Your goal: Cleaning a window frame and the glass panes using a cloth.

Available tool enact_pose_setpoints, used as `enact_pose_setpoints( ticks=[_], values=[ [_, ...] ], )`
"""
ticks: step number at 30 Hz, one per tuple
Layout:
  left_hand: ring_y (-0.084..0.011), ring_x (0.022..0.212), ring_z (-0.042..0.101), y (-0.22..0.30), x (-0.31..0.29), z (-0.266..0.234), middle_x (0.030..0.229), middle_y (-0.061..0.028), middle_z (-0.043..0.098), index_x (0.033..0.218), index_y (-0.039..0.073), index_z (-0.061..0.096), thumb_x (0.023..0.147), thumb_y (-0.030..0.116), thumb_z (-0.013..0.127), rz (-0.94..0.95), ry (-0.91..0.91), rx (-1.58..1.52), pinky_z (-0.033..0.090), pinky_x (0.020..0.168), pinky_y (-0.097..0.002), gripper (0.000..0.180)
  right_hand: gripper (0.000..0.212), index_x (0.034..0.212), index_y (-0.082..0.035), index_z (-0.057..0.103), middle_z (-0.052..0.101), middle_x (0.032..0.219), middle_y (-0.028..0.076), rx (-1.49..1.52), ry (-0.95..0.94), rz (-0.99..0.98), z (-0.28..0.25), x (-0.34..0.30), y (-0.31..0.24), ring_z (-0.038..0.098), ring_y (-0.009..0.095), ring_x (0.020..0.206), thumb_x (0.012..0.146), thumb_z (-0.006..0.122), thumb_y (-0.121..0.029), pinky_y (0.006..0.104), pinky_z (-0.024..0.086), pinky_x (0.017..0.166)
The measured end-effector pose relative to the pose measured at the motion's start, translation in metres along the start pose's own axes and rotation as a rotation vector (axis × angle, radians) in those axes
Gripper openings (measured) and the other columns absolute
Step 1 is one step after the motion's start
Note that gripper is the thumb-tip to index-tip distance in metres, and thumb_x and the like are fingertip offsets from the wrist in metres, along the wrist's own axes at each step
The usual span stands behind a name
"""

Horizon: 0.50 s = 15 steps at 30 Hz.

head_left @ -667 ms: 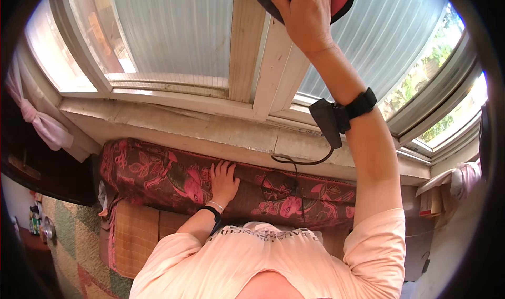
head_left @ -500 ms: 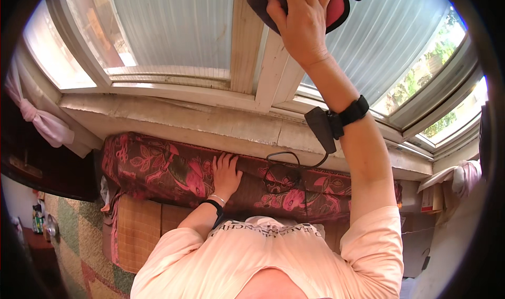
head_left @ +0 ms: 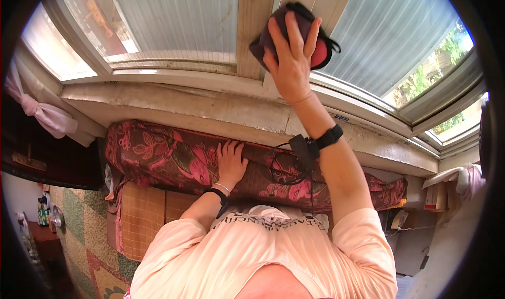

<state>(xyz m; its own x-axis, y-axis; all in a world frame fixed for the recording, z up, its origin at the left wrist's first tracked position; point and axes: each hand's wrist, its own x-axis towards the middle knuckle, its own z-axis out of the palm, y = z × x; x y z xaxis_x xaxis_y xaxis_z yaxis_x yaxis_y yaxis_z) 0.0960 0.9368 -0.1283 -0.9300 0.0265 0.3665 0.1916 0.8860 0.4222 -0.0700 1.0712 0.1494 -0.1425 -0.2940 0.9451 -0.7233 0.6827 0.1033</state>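
My right hand (head_left: 294,62) presses a dark grey cloth (head_left: 259,47) with a pink-red patch, black edging and a small loop against the pale window post (head_left: 325,7). Its fingers are spread over the cloth, the thumb toward the left. A black device hangs by a cable from the strap at my right wrist. Fingers apart, my left hand (head_left: 231,165) lies on the dark, pink-flowered cover (head_left: 158,151) of the long sofa back and holds nothing.
Ribbed translucent window panes (head_left: 173,22) stand either side of the post, above a worn stone sill (head_left: 200,107). Tied-back pale curtains (head_left: 47,117) hang at both ends. A dark door (head_left: 52,151) is at the left. The cable (head_left: 279,167) loops over the sofa back.
My right hand and the cloth have moved down along the window post and slightly left, the right arm bending more. My left hand stays on the sofa back.
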Motion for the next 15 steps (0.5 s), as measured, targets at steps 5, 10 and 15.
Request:
enact_pose_setpoints(
  ticks=[5, 10, 15],
  values=[
    [-0.0365, 0.132, 0.037, -0.001, -0.002, -0.001, 0.13, -0.0157, 0.047, 0.127, 0.008, 0.054, 0.075, 0.019, 0.071, -0.008, -0.009, 0.009, 0.02, 0.115, -0.0581, 0.057, 0.059, 0.134, -0.012, 0.059, 0.035, 0.152, 0.013, -0.016, -0.082, 0.063, 0.009, -0.04, -0.011, 0.015, 0.056, 0.141, 0.077, 0.073, -0.007, 0.0563, 0.024, 0.115],
    [-0.0355, 0.132, 0.037, -0.001, -0.003, 0.0, 0.131, -0.0151, 0.047, 0.128, 0.007, 0.054, 0.075, 0.022, 0.07, -0.005, -0.015, 0.024, 0.02, 0.115, -0.0578, 0.057, 0.058, 0.131, -0.019, 0.061, 0.04, 0.146, 0.007, -0.108, -0.111, 0.107, 0.013, -0.066, -0.021, 0.026, 0.053, 0.137, 0.076, 0.073, -0.009, 0.0523, 0.035, 0.111],
    [-0.0356, 0.132, 0.038, -0.003, -0.004, 0.002, 0.13, -0.0152, 0.048, 0.128, 0.007, 0.053, 0.075, 0.021, 0.07, 0.0, -0.006, 0.032, 0.02, 0.115, -0.0581, 0.057, 0.057, 0.13, -0.02, 0.061, 0.042, 0.143, 0.006, -0.142, -0.119, 0.141, 0.02, -0.087, -0.031, 0.03, 0.052, 0.135, 0.076, 0.074, -0.009, 0.0526, 0.038, 0.109]
  ],
)
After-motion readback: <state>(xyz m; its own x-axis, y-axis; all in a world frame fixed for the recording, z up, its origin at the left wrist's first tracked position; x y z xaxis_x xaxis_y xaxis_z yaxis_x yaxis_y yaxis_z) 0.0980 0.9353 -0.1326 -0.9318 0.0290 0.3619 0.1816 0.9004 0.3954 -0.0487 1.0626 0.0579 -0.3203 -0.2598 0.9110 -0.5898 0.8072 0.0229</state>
